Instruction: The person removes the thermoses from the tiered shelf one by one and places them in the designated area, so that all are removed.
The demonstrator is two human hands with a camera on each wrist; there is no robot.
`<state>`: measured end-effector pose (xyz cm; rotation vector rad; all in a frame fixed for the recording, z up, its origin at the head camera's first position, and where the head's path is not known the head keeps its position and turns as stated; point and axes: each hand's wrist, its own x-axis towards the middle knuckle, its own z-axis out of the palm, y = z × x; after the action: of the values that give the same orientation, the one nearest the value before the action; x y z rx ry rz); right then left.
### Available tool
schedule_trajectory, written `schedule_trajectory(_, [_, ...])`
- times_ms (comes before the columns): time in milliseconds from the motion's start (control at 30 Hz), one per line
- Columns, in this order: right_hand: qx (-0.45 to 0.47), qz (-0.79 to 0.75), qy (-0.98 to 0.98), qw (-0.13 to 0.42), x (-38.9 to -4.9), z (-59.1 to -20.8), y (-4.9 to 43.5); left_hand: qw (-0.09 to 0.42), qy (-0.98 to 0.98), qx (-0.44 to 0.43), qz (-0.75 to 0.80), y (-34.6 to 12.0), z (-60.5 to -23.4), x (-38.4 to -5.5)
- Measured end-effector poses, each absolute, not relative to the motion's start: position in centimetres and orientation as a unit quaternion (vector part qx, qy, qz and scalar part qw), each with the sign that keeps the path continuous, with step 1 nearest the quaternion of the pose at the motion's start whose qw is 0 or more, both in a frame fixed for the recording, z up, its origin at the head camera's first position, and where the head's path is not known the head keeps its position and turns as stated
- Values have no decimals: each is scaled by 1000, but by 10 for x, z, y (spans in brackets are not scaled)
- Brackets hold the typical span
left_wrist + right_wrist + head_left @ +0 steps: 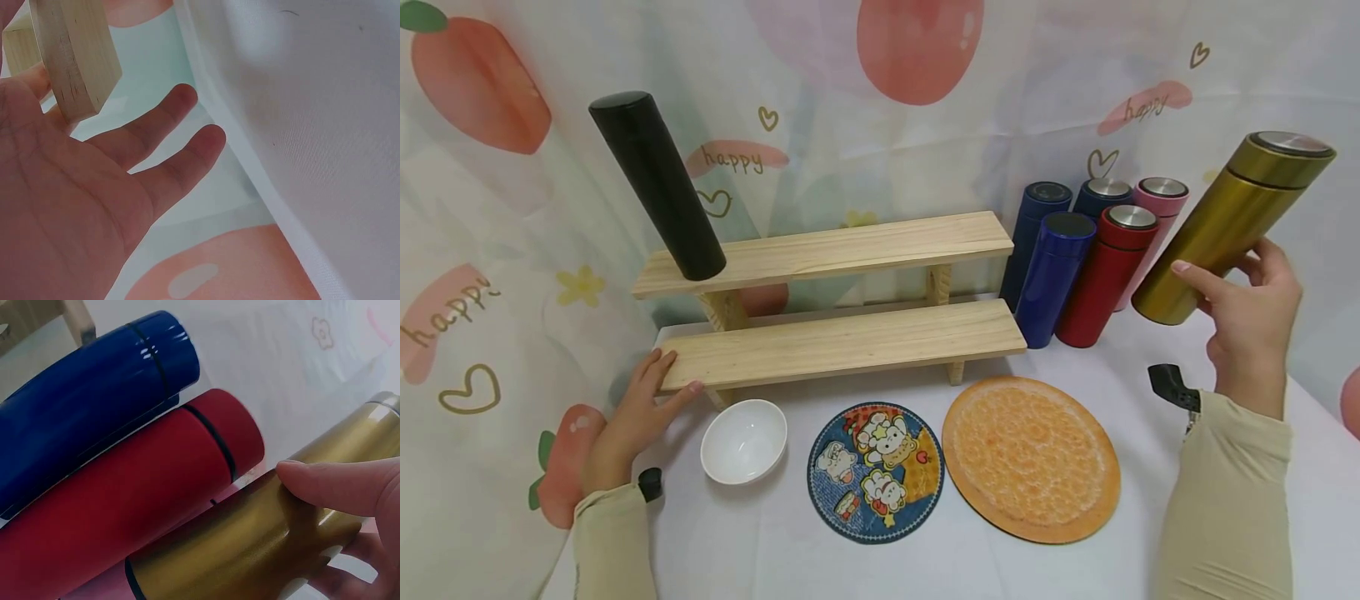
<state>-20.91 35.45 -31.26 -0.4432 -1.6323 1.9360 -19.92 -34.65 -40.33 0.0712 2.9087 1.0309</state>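
Note:
My right hand (pixel 1255 312) grips a gold thermos flask (pixel 1236 225) around its lower half, tilted with its silver lid up to the right. In the right wrist view, the thumb lies along the near side of the gold body, with fingers beneath. Beside it stand a red flask (pixel 1107 279), a glossy blue flask (pixel 1054 282), a pink flask (pixel 1163 196) and two dark blue flasks (pixel 1037 225). My left hand (pixel 632 425) holds the left end of the two-tier wooden shelf's lower board (pixel 842 343) between thumb and fingers; two fingers (pixel 181 165) stretch out free below the board.
A black flask (pixel 658 187) stands on the left end of the upper board (pixel 850 250). In front of the shelf lie a white bowl (pixel 743 442), a round cartoon mat (pixel 876 473) and an orange-tan round mat (pixel 1032 458). A printed curtain (pixel 820 158) hangs behind.

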Motion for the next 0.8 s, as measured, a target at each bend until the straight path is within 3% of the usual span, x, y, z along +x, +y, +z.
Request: schedule_trajectory(800, [-207, 721, -626, 215, -233, -361, 389, 35, 942, 15, 334, -346, -402, -198])
